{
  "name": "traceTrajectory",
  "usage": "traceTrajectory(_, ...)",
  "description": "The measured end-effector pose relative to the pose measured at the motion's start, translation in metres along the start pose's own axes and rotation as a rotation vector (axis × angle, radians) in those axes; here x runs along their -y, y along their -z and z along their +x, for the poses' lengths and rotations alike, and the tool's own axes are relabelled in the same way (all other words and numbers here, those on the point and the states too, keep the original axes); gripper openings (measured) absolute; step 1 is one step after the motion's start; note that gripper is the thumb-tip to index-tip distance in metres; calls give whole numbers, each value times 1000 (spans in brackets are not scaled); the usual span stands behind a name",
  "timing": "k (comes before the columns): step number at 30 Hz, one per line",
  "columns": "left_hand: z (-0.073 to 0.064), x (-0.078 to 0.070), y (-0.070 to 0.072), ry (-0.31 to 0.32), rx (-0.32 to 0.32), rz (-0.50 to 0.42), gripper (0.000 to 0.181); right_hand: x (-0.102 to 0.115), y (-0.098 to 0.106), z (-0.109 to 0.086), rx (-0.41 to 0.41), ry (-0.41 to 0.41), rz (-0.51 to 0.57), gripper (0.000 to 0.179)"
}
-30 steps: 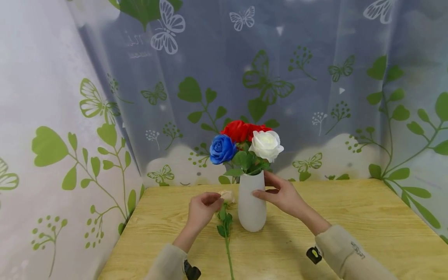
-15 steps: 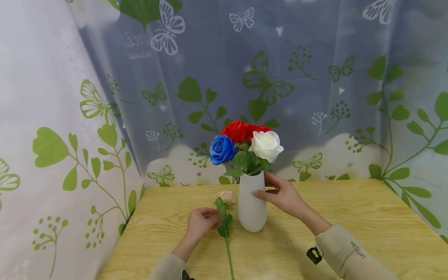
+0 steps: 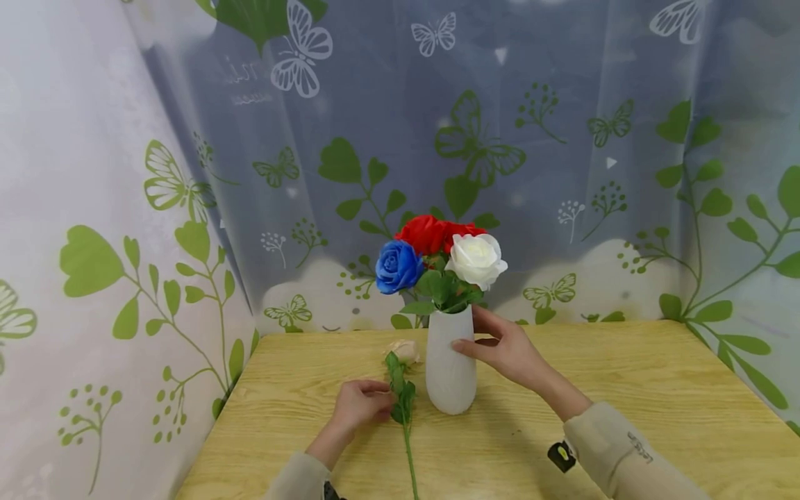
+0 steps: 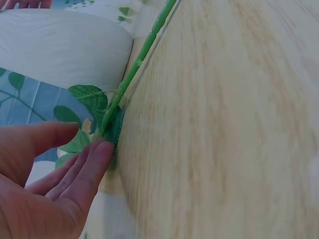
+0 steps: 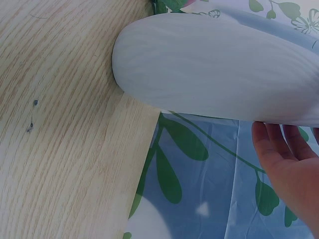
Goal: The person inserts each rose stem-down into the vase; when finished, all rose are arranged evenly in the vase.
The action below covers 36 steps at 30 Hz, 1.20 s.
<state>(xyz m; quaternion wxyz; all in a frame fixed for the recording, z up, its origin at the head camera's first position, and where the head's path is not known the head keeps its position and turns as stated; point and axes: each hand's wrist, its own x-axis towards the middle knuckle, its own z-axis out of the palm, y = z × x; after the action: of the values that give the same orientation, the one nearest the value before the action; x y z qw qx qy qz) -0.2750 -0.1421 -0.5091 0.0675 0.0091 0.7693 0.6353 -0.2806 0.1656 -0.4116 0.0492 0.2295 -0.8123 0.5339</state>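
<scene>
A white vase [image 3: 451, 368] stands upright, holding a blue rose [image 3: 398, 267], a white rose [image 3: 476, 260] and red roses [image 3: 425, 234] among green leaves. My right hand [image 3: 509, 347] grips its upper right side, thumb in front and fingers behind. Left of the vase lies a cream rose [image 3: 405, 351] on its long green stem [image 4: 144, 50]. Beside its leaves [image 3: 401, 399] is my left hand [image 3: 362, 403]; in the left wrist view the nearly straight fingers [image 4: 92, 169] touch the stem near the leaves, and the thumb stands apart from them.
The light wooden table [image 3: 287, 375] ends at a hanging cloth [image 3: 375, 90] printed with leaves and butterflies. Similar cloth covers both sides. A dark wrist device [image 3: 560, 456] sits at the right cuff.
My left hand has moved from the cream rose's bloom down along the stem to its leaves. My right hand has kept its grip on the vase, which has not moved.
</scene>
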Motion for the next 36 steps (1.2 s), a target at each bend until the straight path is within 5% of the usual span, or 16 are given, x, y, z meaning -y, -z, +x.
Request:
traceTrajectory(9,4,4,-6,42,78,22,42,1,0,0,3,3,8,69)
traceTrajectory(17,0,1,-11,-9,108,52,55,2,1,0,-1,1,3,68)
traceTrajectory(29,-2,-1,-23,-120,48,269,61,1,0,-1,1,-3,3,68)
traceTrajectory(36,-5,-9,-28,-129,9,334,58,2,0,-1,0,-8,4,68)
